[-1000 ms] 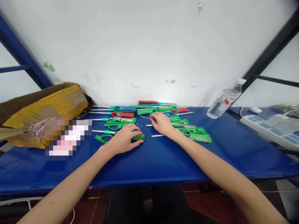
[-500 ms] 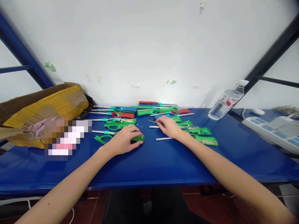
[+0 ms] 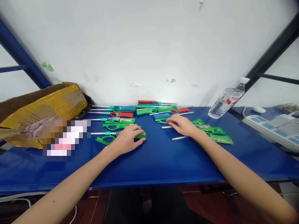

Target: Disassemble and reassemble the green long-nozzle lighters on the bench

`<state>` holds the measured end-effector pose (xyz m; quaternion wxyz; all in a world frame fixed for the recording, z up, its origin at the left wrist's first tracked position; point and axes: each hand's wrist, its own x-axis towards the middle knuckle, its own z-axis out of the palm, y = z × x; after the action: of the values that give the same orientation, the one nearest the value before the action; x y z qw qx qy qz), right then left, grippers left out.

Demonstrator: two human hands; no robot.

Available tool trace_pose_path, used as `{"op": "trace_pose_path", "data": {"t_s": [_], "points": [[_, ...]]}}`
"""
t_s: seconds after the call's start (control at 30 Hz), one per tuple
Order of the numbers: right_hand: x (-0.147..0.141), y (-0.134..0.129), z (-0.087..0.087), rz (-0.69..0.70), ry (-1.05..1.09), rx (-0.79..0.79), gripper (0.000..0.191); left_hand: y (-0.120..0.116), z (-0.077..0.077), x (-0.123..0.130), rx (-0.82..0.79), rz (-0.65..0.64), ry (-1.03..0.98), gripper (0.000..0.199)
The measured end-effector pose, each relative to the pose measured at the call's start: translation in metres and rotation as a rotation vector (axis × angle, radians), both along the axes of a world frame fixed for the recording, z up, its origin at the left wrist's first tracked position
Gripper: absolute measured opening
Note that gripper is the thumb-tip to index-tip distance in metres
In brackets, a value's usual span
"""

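My left hand (image 3: 128, 137) is closed over the handle end of an opened green long-nosed lighter (image 3: 141, 135), thumb and fingers on either side of it. This lighter's metal tube (image 3: 98, 133) points left, and a loose green shell half lies below it. My right hand (image 3: 180, 125) pinches a thin, pointed metal tool, its tip poking out left of the fingertips; its exact kind is unclear. Under and beside that hand and wrist lie opened green lighters (image 3: 220, 138) with inner parts showing, their metal tubes (image 3: 178, 138) also pointing left. The palm and forearm partly hide them.
Closed lighters in red (image 3: 125, 114), blue (image 3: 124, 108) and green lie along the wall. Another opened green lighter (image 3: 119, 126) lies behind my left hand. A taped carton (image 3: 56, 109) stands left. At right are a water bottle (image 3: 225, 99) and a power strip (image 3: 273, 127).
My right hand has moved right with the thin tool, and the opened lighters beneath it have slid right too. My left hand and its lighter have shifted slightly right.
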<state>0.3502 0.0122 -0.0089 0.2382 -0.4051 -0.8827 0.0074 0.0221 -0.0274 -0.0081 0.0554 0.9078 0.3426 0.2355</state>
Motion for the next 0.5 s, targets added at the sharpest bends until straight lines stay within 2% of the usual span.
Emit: {"op": "trace_pose_path", "data": {"t_s": [0.2, 0.3, 0.5], "points": [[-0.041, 0.001, 0.005, -0.045, 0.112, 0.045, 0.019, 0.005, -0.006, 0.011, 0.096, 0.099, -0.077, 0.028], [-0.061, 0.003, 0.003, -0.005, 0.048, 0.081, 0.018, 0.008, -0.008, 0.016, 0.144, 0.127, -0.064, 0.025], [-0.071, 0.009, 0.001, -0.01, -0.04, 0.029, 0.017, 0.011, -0.008, 0.02, 0.066, 0.114, -0.061, 0.019]]}}
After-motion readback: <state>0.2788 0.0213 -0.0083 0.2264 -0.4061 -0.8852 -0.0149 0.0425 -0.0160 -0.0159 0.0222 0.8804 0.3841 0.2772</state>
